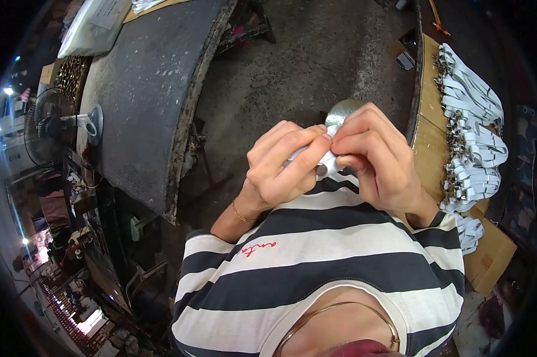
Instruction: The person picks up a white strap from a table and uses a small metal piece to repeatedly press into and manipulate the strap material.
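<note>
Both hands meet in front of my chest, pinching a white strap between the fingertips. My left hand is closed on it from the left, the thumb and index finger pressed together. From the right, my right hand grips the strap with curled fingers, its fingertips almost against those of the left. A small round greyish piece shows at the strap's lower end. Most of the strap is hidden by the fingers. Just beyond the hands, partly covered by them, appears a round, dull metallic disc.
Bundles of white straps with metal buckles lie on cardboard along the right side. A dark worktable stands at left, carrying a fan and a white plastic bin. An open cardboard box sits lower right.
</note>
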